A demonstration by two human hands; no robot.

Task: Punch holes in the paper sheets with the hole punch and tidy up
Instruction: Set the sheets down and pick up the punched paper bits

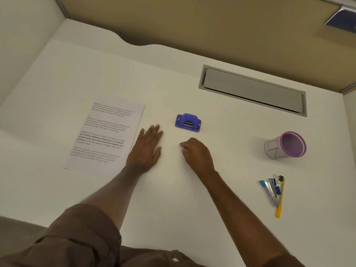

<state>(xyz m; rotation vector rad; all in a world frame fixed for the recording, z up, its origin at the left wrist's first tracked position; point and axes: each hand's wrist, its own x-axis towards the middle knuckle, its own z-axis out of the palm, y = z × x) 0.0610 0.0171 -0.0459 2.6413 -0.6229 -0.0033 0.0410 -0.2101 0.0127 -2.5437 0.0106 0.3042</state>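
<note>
A blue-purple hole punch [188, 123] stands on the white desk [173, 189] near the middle. Printed paper sheets [104, 134] lie flat to its left. My left hand [147, 149] rests palm down on the desk, fingers together, just right of the paper's edge and below-left of the punch. My right hand [196, 154] rests on the desk below the punch with its fingers curled loosely; nothing shows in it. Neither hand touches the punch.
A purple-rimmed pen cup [285, 145] stands at the right. Below it lie a blue stapler [269, 191], a black binder clip [279, 178] and a yellow cutter [280, 199]. A grey cable hatch [252, 89] is set into the desk at the back. Partition walls close off the back and sides.
</note>
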